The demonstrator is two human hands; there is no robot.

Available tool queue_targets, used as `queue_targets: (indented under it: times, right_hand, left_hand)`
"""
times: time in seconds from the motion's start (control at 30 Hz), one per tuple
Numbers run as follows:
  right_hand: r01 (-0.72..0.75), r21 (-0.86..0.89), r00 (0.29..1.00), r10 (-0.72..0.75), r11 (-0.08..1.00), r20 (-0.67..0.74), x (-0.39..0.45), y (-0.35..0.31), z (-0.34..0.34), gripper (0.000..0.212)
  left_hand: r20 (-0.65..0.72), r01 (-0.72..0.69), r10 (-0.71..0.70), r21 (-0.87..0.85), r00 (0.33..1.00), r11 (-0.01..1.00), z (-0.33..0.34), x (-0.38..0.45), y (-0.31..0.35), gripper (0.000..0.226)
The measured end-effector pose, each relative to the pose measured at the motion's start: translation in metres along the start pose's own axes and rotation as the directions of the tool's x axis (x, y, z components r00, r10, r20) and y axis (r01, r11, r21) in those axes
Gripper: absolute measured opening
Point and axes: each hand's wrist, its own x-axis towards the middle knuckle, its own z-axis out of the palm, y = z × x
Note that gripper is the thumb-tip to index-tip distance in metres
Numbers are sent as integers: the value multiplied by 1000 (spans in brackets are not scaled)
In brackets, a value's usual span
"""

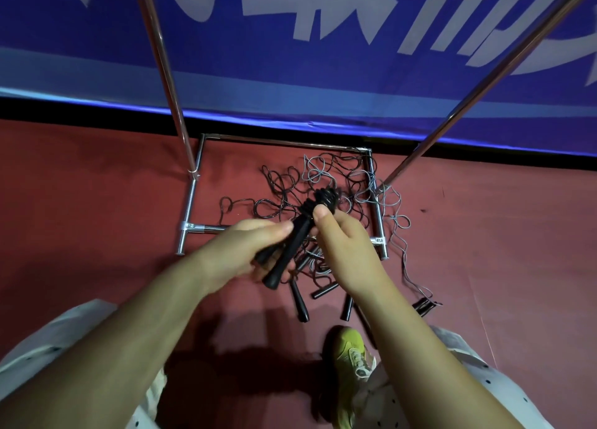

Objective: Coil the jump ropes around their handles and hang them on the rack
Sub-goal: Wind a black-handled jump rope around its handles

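Left hand (240,251) grips the butt end of a pair of black handles (292,244), held above the rack base (190,202). Right hand (342,247) pinches them higher up, just below the cord coil (324,199). First rope looks nearly coiled, not hung. Loose ropes (323,176) and spare handles (298,302) on the floor remain. Long axis runs lower-left to upper-right, coiled end pointing away.
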Motion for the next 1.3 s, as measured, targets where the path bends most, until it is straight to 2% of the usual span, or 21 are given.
queue_targets:
  times: [0.03, 0.07, 0.1, 0.13, 0.17, 0.23, 0.27, 0.33, 0.43, 0.47, 0.53, 0.6, 0.7, 0.8, 0.87, 0.93, 1.0, 1.07, 1.17, 1.2, 1.3]
  right_hand:
    - [44, 57, 998, -46, 997, 30, 0, 2, -1, 47]
    - [80, 109, 994, -87, 991, 58, -1, 3, -2, 48]
    - [107, 151, 989, -121, 983, 83, -2, 4, -4, 49]
    - [124, 189, 984, -145, 974, 102, -3, 4, -4, 48]
    - [132, 218, 980, -160, 967, 116, -4, 3, -5, 48]
    - [139, 217, 981, -165, 966, 104, -4, 2, -5, 44]
    - [144, 177, 983, -161, 974, 88, -4, 3, -5, 42]
    - [138, 44, 989, -140, 990, 56, -2, 6, -5, 42]
    - [88, -184, 996, -83, 979, 35, -3, 7, -7, 49]
    - [54, -269, 998, -46, 962, 37, -4, 5, -7, 50]
    - [-13, -411, 999, 25, 911, 23, -5, 1, -6, 53]
    - [-36, -459, 999, 34, 888, -13, -5, 0, -2, 52]
    - [-25, -400, 992, -28, 916, -125, -1, 3, 4, 52]
    - [30, -56, 980, -40, 998, -194, 1, 2, 5, 57]
    - [55, 119, 992, -40, 991, -124, 2, 1, 3, 46]
    - [67, 147, 998, -64, 987, -23, 0, 0, 4, 37]
    - [94, 49, 995, -95, 994, 4, -2, -2, 4, 32]
    - [164, -180, 986, -164, 970, 14, -3, -5, 0, 27]
    - [246, -510, 969, -225, 825, 104, -2, -11, -10, 13]
    - [259, -594, 964, -242, 761, 110, -2, -12, -13, 16]
    - [340, -689, 920, -380, 641, 100, 1, -7, -20, 30]
  left_hand:
    - [156, 92, -72, -124, 985, 988, -5, -2, -1, 48]
    - [358, 183, -93, -228, 929, 956, -7, -3, -2, 62]
    - [557, 260, -33, -334, 830, 906, -8, -2, -7, 72]
    - [684, 324, 76, -437, 725, 839, -6, 0, -13, 78]
    - [732, 369, 163, -507, 661, 779, -2, 0, -16, 79]
    - [740, 405, 202, -550, 642, 730, 6, 0, -18, 73]
    - [731, 408, 180, -547, 658, 731, 8, -1, -17, 69]
    - [649, 368, 59, -500, 758, 784, 11, -3, -10, 63]
    - [356, 264, -134, -346, 925, 900, 14, -6, -1, 59]
    - [239, 196, -135, -256, 962, 946, 17, -6, -1, 58]
    - [11, 39, -39, -26, 999, 999, 19, -4, -2, 56]
    - [-127, -52, 69, 132, 990, 990, 17, 0, -4, 55]
    - [-208, -103, 145, 199, 967, 975, 14, 2, -3, 55]
    - [-230, -86, 79, -19, 970, 996, 11, 0, 4, 56]
    - [-211, -32, -6, -175, 977, 984, 5, -1, 12, 56]
    - [-206, -2, -43, -212, 978, 977, 0, -3, 16, 56]
    - [-228, -8, -30, -165, 973, 986, -1, -3, 16, 56]
    - [-269, -35, 11, -83, 963, 996, -2, -2, 14, 54]
    - [-322, -60, 100, 132, 941, 989, -7, 3, 5, 53]
    - [-324, -65, 137, 222, 936, 973, -8, 4, 2, 53]
    - [-270, -87, 183, 334, 945, 939, -10, 4, -3, 42]
